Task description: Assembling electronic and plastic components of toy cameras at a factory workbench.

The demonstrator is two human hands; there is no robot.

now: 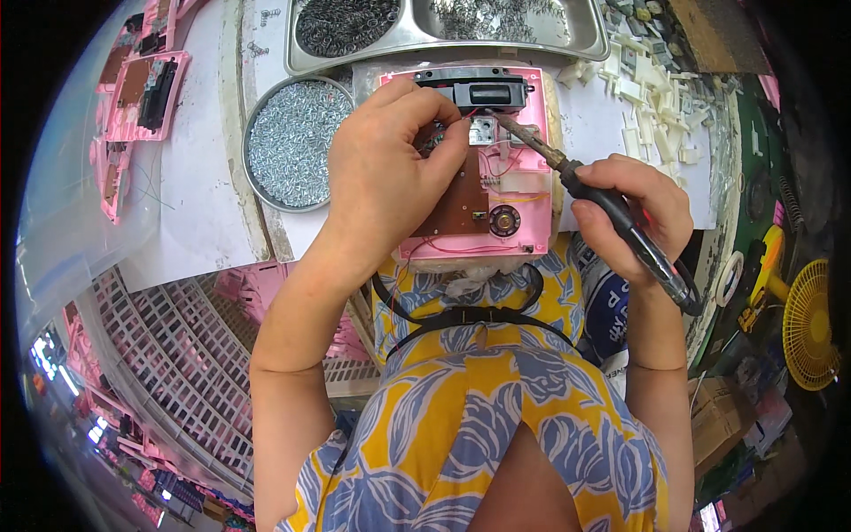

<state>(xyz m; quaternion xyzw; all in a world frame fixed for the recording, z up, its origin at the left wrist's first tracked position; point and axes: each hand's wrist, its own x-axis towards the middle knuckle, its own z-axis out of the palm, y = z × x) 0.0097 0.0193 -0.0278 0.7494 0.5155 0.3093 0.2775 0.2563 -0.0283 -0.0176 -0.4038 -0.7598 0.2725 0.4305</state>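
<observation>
Looking down on the pink casing (pixel 534 208) now, lying open side up at the near edge of the desk (pixel 199 177)! Grasping the soldering iron (pixel 567 167) in the right hand (pixel 640 206), curled around the dark handle, slanting up and leftward to just below the long black part (pixel 490 94) at the casing's far end. Pinching with the left hand (pixel 386 146), thumb against forefinger, apparently on a thin red wire (pixel 472 113) near the iron's tip; impossible to tell contact from gap there. Inside the casing, spotting a brown board (pixel 458 199), partly beneath the left hand, plus a round speaker (pixel 504 220). To the left, showing a round dish (pixel 246 146) of small silvery screws (pixel 297 142). Beyond, a metal tray (pixel 443 57) of springs (pixel 346 25). Over right, scattered white plastic pieces (pixel 634 93).
</observation>
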